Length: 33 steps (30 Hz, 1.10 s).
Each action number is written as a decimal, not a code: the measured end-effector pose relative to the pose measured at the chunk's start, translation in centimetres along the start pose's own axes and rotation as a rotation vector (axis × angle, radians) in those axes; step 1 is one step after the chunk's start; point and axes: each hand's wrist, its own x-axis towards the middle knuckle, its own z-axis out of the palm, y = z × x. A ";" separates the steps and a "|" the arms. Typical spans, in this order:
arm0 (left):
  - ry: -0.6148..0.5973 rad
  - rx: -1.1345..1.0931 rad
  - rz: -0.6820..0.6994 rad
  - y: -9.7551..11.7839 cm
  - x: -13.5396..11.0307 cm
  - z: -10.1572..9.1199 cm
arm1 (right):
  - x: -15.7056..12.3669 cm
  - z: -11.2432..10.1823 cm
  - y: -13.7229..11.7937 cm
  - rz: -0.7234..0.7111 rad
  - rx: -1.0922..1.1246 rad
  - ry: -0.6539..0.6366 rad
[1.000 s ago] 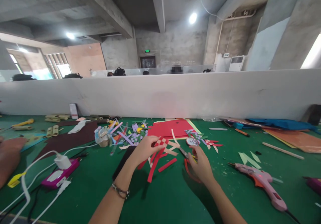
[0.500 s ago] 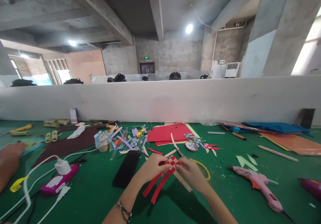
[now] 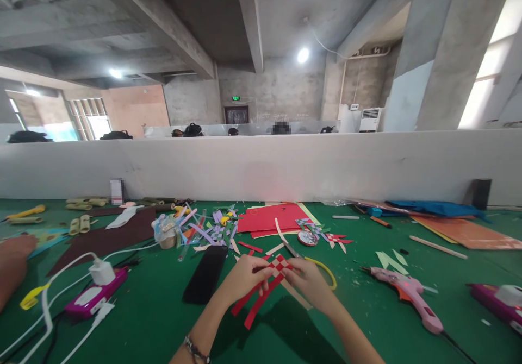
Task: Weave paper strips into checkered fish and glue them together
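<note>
A small checkered weave of red and cream paper strips [image 3: 280, 265] is held between my two hands, above the green table. My left hand [image 3: 249, 277] pinches its left side, and my right hand [image 3: 305, 278] grips its right side, thumb and fingers closed. Two red strip tails [image 3: 261, 304] and a cream one [image 3: 296, 294] hang down toward me. Just beyond my right hand lie yellow-handled scissors [image 3: 326, 269], partly hidden by that hand. A black phone [image 3: 205, 274] rests to the left of my left forearm.
Red paper sheets [image 3: 269, 218] and loose strips [image 3: 216, 231] lie beyond my hands. A pink glue gun [image 3: 410, 293] is at right; a purple power strip [image 3: 97, 293] with white cables is at left. Another person's hand [image 3: 16, 261] is at the far left. A white partition [image 3: 261, 163] stands behind.
The camera view has shifted slightly to the right. Both hands keep hold of the woven strips, with only slight finger movement in my left hand.
</note>
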 end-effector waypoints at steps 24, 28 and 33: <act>0.015 0.014 0.019 -1.2 -3.0 0.7 | -1.8 1.2 -0.8 -0.030 0.035 -0.012; 0.040 0.038 0.066 -1.2 -3.8 0.6 | -2.0 1.5 -0.8 -0.004 -0.003 -0.017; 0.070 0.023 0.047 -1.4 -4.2 0.8 | -2.2 2.0 -1.2 -0.012 -0.088 -0.033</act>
